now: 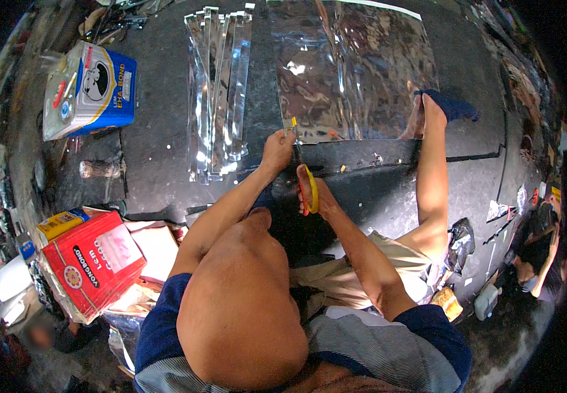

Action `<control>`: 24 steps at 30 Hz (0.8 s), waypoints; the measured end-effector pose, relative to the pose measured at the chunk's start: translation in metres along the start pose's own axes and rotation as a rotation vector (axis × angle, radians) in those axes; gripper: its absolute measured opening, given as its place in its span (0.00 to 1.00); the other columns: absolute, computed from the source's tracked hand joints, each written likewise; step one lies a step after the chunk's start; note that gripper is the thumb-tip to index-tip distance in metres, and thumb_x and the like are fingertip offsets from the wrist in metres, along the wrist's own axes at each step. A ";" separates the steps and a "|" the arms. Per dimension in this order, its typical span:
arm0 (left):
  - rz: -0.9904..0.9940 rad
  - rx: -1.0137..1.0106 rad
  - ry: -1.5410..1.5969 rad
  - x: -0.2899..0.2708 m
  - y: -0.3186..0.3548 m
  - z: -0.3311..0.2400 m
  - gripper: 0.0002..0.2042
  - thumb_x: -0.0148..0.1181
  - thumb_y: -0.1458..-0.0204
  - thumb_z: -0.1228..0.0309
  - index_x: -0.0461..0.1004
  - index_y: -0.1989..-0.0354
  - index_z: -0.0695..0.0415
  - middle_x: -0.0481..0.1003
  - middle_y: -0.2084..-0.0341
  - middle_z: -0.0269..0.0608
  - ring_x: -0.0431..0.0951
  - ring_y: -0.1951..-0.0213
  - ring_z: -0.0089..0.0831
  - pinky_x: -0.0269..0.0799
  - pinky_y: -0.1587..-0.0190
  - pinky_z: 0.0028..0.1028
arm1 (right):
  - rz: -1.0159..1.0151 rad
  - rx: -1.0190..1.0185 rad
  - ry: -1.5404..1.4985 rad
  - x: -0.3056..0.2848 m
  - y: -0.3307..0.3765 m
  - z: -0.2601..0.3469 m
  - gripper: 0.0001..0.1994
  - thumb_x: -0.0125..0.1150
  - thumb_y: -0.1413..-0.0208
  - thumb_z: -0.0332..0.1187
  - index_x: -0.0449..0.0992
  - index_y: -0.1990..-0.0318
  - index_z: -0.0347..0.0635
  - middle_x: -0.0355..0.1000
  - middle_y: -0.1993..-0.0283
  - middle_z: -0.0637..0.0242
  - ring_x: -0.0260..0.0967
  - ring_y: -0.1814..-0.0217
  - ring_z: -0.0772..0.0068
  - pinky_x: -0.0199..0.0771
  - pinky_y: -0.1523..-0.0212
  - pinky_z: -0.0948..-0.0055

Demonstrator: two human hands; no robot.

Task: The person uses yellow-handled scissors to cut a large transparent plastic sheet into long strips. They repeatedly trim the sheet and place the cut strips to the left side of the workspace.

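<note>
Foil sheet under the scissors

Foil sheet [355,72] lies flat on the dark floor. Left hand [277,149] pinches its near edge; right hand [316,193] grips yellow-handled scissors [308,187], blades at that edge. A foot [427,111] pins the far corner. Loose foil could buckle, skewing the cut.

A small craft workshop, with work done seated on the floor. A dark, stained concrete floor [152,157] serves as the work surface. At upper centre lie a large reflective foil sheet [355,72] and, to its left, a pile of cut foil strips [221,92]. A square adhesive tin [87,92] stands at upper left, and a red carton [90,265] rests among stacked cardboard at lower left. Scraps and offcuts [499,213] litter the right edge, where another person [539,262] sits.
</note>
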State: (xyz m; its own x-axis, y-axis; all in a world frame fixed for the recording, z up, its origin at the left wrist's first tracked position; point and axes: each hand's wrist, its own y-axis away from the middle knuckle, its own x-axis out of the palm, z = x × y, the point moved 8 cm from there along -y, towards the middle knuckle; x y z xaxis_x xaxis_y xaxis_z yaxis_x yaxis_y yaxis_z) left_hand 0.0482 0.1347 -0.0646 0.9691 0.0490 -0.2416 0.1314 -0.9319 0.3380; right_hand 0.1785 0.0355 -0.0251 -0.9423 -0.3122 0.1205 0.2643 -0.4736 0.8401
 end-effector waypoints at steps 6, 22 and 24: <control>0.087 -0.186 0.105 -0.002 -0.004 0.019 0.13 0.55 0.48 0.64 0.74 0.74 0.63 0.68 0.84 0.33 0.66 0.78 0.22 0.61 0.75 0.27 | -0.047 -0.100 0.122 -0.006 -0.005 0.008 0.39 0.46 0.52 0.70 0.74 0.73 0.33 0.65 0.87 0.62 0.66 0.90 0.65 0.68 0.89 0.66; 0.242 -0.177 0.442 -0.004 0.011 -0.030 0.11 0.50 0.40 0.66 0.72 0.65 0.62 0.73 0.75 0.32 0.71 0.73 0.18 0.66 0.71 0.21 | -0.192 -0.433 0.318 -0.019 -0.078 0.108 0.39 0.36 0.44 0.66 0.72 0.76 0.32 0.67 0.86 0.58 0.67 0.85 0.66 0.66 0.82 0.67; 0.245 -0.164 0.406 -0.006 0.014 -0.043 0.11 0.50 0.39 0.66 0.71 0.65 0.62 0.72 0.76 0.32 0.70 0.74 0.18 0.64 0.72 0.20 | -0.172 -0.406 0.323 -0.020 -0.085 0.128 0.40 0.35 0.45 0.67 0.72 0.74 0.31 0.68 0.84 0.57 0.68 0.82 0.65 0.67 0.78 0.65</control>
State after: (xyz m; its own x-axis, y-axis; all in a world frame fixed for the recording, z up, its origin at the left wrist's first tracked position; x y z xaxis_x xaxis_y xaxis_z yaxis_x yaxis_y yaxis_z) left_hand 0.0532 0.1367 -0.0189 0.9743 0.0025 0.2254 -0.1104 -0.8665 0.4867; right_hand 0.1487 0.1876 -0.0306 -0.8851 -0.4087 -0.2227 0.2301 -0.8001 0.5540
